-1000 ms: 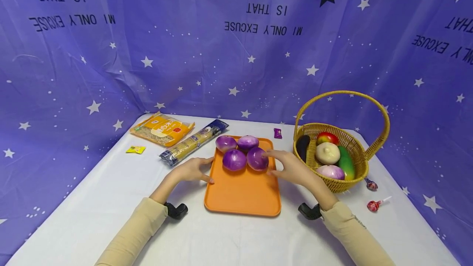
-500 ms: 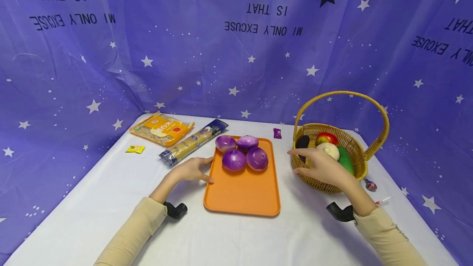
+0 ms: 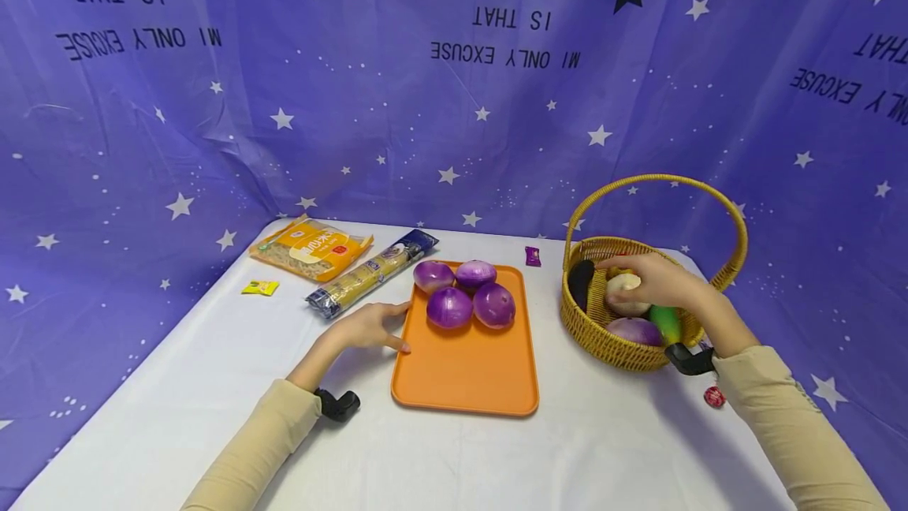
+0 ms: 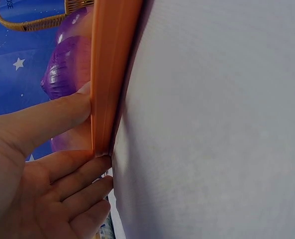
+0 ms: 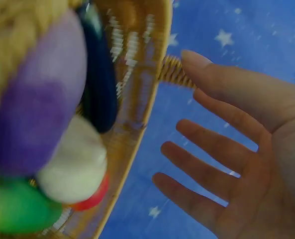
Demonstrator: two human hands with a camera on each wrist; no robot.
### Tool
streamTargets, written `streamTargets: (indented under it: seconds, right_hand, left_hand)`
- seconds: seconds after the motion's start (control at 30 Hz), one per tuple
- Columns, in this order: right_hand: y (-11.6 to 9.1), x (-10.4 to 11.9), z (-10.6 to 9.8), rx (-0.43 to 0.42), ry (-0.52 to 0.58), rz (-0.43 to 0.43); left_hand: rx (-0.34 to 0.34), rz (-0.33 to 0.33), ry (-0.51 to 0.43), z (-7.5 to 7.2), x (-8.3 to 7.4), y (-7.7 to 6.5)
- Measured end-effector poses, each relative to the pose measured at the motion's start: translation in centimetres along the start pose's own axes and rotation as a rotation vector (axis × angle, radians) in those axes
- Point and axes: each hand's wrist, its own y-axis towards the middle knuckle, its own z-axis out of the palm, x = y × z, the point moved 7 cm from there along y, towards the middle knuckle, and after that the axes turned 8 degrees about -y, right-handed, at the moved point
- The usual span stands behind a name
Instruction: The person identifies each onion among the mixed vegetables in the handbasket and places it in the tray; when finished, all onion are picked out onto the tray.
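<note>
An orange tray (image 3: 464, 373) lies mid-table with several purple onions (image 3: 450, 308) grouped at its far end. My left hand (image 3: 365, 328) rests against the tray's left rim, thumb and fingertips touching the edge; the left wrist view shows the thumb (image 4: 72, 107) right at the rim. Over the wicker basket (image 3: 603, 341) on the right, my right hand (image 3: 656, 278) has its fingers spread and holds nothing. Beneath it is a white onion (image 3: 624, 302), partly covered. Around that lie a dark eggplant (image 3: 581, 284), a purple onion (image 5: 43, 99) and a green, yellow-tipped piece (image 5: 23, 206).
A bag of pasta (image 3: 312, 249), a long pack of noodles (image 3: 372, 274) and a yellow candy (image 3: 260, 288) lie back left. A purple candy (image 3: 533, 256) is behind the tray. The basket's tall handle (image 3: 660, 177) arches up, and a red lollipop (image 3: 715, 397) lies in front.
My right hand has left the onions on the tray, moving right until it is over the basket. My left hand has stayed at the tray's rim.
</note>
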Motion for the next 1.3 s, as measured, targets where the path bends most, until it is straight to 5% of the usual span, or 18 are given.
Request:
streamTargets:
  seconds: [0.67,1.3]
  right_hand:
    - [0.9,-7.8,3.9,0.341,0.117,0.152]
    - [0.9,-8.4,4.2,0.300,0.068,0.159]
  left_hand:
    - [0.005,-0.019,0.007,0.2,0.2,0.1]
    - [-0.001,-0.015,-0.002,0.1,0.4,0.2]
